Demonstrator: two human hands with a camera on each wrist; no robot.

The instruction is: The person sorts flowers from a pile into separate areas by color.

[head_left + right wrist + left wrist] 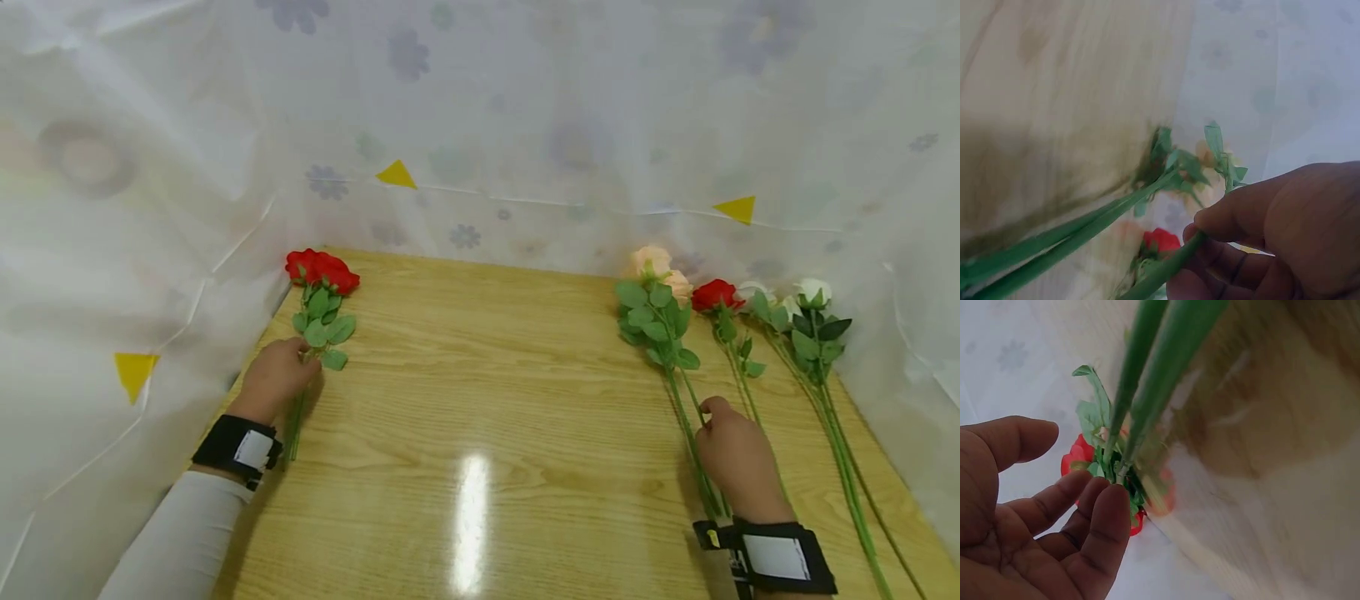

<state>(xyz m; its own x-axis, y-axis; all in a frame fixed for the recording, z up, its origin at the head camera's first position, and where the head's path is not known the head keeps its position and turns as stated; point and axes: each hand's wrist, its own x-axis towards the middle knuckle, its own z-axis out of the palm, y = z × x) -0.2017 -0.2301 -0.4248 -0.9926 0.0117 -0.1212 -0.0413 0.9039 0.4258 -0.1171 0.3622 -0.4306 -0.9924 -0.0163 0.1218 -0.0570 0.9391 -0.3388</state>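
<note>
Two red roses (322, 271) with green leaves lie at the left end of the table. Over their stems is my left hand (277, 379); in the left wrist view its thumb stands apart and its fingertips (1110, 506) are beside or touching the green stems (1147, 394), without gripping them. On the right lie peach roses (651, 260) with long stems. My right hand (738, 458) pinches one green stem (1163, 272) between thumb and finger, apparently a peach rose's. Two other stems (1066, 240) run alongside, outside the grip.
Right of the peach roses lie a single red rose (716, 296) and white roses (813, 292), stems toward the front right. The wooden table (487, 358) is bordered by a pale flowered plastic curtain (510, 117) with yellow pennants (397, 174) on a string.
</note>
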